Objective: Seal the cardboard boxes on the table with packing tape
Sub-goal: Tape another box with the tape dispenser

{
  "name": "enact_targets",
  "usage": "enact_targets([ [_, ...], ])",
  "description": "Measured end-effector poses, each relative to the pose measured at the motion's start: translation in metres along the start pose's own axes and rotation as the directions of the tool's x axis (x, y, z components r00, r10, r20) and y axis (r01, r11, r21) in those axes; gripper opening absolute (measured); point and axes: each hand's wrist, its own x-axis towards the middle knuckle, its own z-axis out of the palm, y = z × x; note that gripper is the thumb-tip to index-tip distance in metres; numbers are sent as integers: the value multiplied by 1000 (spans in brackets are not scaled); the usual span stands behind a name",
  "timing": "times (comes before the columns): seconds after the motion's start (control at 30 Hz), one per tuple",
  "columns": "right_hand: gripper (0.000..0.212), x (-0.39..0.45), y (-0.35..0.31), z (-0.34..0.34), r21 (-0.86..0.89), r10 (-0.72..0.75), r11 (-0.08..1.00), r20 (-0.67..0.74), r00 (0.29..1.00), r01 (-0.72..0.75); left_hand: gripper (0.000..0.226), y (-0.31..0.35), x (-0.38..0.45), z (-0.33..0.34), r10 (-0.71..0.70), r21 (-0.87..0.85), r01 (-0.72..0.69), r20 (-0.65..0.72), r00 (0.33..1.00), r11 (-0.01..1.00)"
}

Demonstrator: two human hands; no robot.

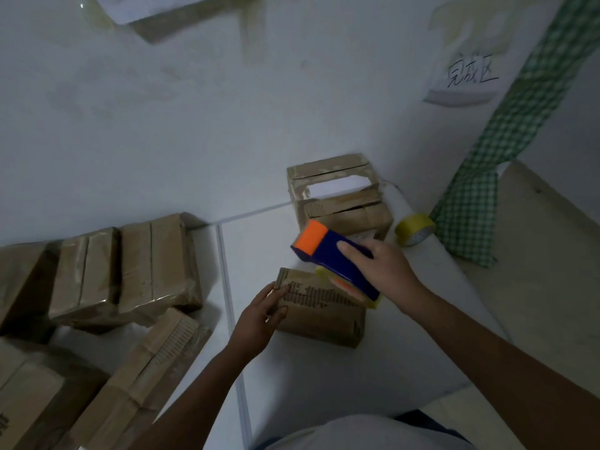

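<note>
Dispenser [334,258] over box [321,306]

A white paper sign [467,80] is fixed on the wall at the upper right, and it carries three handwritten black characters: 完成区. The cardboard box [319,306] between the hands has dark printing on its top, but this cannot be read.
</note>
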Motion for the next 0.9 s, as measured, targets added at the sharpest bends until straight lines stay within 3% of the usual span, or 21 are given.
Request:
enact_targets([
  [0.2,55,-6,15,28,-179,-78,980,60,995,87,43,4,-4,5,-26,-54,24,-35,999,998],
  [0.3,58,-6,26,37,-235,-122,964,12,992,122,42,8,-8,5,-43,-70,42,-17,999,997],
  [0.4,59,-4,31,40,-278,-155,950,-13,988,145,47,9,-9,2,-44,0,44,37,998,999],
  [0.47,60,-4,32,40,-295,-166,942,-7,986,156,42,14,-7,-2,-76,46,76,-11,997,996],
  [0.53,60,-3,32,40,-301,-167,940,-1,986,159,26,29,-2,-9,-167,-106,158,-86,982,982],
  [0.57,60,-3,31,40,-303,-167,940,1,986,159,21,38,1,-13,-266,-286,235,-73,961,929],
  [0.63,60,-2,31,40,-309,-162,938,7,987,156,28,53,13,-22,-420,-607,398,114,900,688],
  [0.67,59,-1,31,40,-308,-160,938,10,987,155,37,59,19,-25,-452,-683,465,216,866,564],
  [0.73,58,-1,32,40,-308,-162,938,13,987,158,43,65,28,-31,-468,-734,539,336,817,414],
  [0.8,56,-1,32,40,-322,-170,932,14,985,166,41,71,34,-37,-482,-761,553,363,797,341],
  [0.9,57,-2,33,40,-325,-172,931,9,985,166,37,74,40,-45,-484,-760,542,346,804,357],
])
